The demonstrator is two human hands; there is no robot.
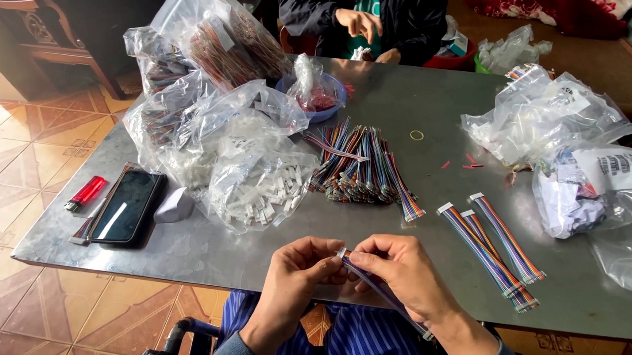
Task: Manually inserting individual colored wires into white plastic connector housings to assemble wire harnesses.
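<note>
My left hand (297, 274) and my right hand (398, 270) meet just over the near edge of the grey metal table (422, 111). Together they pinch a multicoloured ribbon cable (385, 295) at its white connector end; the cable trails down to the right under my right wrist. A pile of loose ribbon cables (364, 166) lies in the middle of the table. To the right of my hands lie finished-looking ribbon cables with white connectors (491, 243), side by side.
Clear plastic bags of white connectors (257, 185) and wires (225, 44) fill the left half. More bags (567, 134) sit at the right. A black phone (125, 206) and red lighter (87, 193) lie front left. A blue bowl (321, 97), a rubber band (416, 135). Another person (366, 16) sits opposite.
</note>
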